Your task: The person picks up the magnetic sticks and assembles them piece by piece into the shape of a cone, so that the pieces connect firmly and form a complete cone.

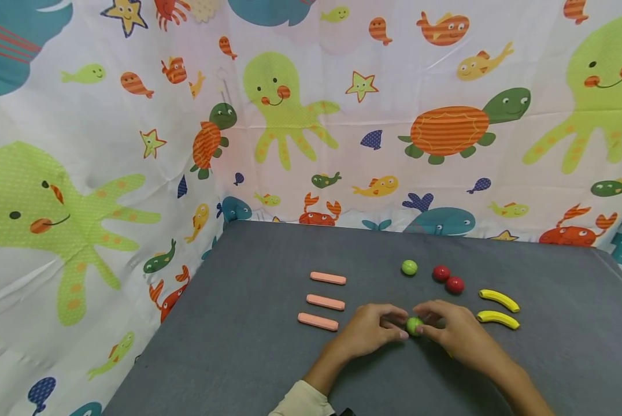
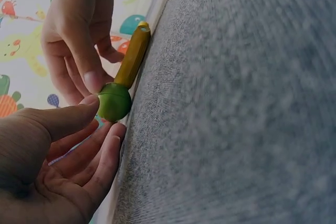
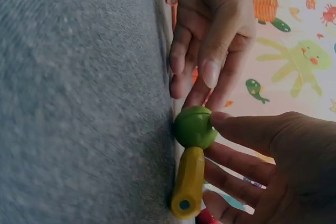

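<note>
A green ball lies on the grey table near its front edge, between my two hands. My left hand comes at it from the left, its thumb on the ball and its fingers under it. From the right, my right hand meets the same ball, thumb tip on its side, fingers below. In the left wrist view the ball shows pinched between digits of both hands. A yellow banana lies just behind it.
Three pink sticks lie in a column left of the hands. Behind them sit another green ball and two red balls. Two yellow bananas lie to the right. A sea-creature printed cloth walls the back and left.
</note>
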Demonstrator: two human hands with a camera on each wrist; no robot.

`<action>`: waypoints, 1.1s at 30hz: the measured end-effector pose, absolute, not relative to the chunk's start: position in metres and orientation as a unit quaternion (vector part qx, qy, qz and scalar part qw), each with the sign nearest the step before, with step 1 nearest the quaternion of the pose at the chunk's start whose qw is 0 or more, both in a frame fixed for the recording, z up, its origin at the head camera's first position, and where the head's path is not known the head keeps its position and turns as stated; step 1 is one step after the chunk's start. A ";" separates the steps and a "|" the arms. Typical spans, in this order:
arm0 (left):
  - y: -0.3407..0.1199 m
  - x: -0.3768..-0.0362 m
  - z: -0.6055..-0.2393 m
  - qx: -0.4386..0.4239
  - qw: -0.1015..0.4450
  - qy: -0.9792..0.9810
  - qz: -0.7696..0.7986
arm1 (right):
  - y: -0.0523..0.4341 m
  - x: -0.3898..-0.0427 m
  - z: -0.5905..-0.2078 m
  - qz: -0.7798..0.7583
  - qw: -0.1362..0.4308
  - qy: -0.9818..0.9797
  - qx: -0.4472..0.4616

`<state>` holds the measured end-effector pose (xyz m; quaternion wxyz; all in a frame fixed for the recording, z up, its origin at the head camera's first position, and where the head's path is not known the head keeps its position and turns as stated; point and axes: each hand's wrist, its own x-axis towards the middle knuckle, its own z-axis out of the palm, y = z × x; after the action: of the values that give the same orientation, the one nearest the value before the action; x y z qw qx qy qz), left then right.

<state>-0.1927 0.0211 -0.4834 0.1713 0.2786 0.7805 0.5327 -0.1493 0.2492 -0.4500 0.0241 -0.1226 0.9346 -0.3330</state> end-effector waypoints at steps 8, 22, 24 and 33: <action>0.024 -0.192 -0.481 0.282 0.167 0.793 0.514 | 0.249 -0.150 -0.450 -0.341 0.042 0.935 -0.092; 0.033 -0.181 -0.474 0.346 0.215 0.791 0.456 | 0.260 -0.152 -0.454 -0.324 0.026 0.941 -0.093; 0.034 -0.180 -0.474 0.356 0.214 0.793 0.445 | 0.261 -0.152 -0.454 -0.321 0.026 0.942 -0.095; 0.031 -0.184 -0.473 0.355 0.216 0.792 0.448 | 0.268 -0.152 -0.456 -0.331 0.035 0.939 -0.086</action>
<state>-0.1844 0.0307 -0.4733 0.2158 0.3551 0.7917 0.4478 -0.1519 0.2682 -0.4558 0.0351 -0.0859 0.9392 -0.3306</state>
